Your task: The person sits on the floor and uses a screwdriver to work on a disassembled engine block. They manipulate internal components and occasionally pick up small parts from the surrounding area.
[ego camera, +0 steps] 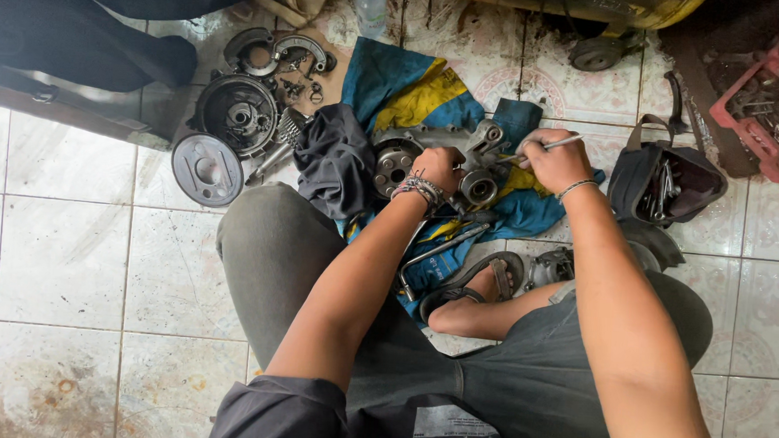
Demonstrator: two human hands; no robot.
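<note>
Hands on engine casing, tool in right

Casing (450, 164) lies on the blue-yellow cloth (414, 91) on the tiled floor (59, 255), just ahead of my knees. I see the left hand (439, 166) w/ fingers closed over its middle, pressing it down. Right hand (557, 161) has fingers wrapped round a thin metal tool (549, 146); shaft runs roughly left-right, tip toward the casing's right end. Casing's long axis also runs left-right. Left hand is nearer; right sits just beside. Brake parts (235, 113) lie well left, tool bag (667, 185) right.
</note>
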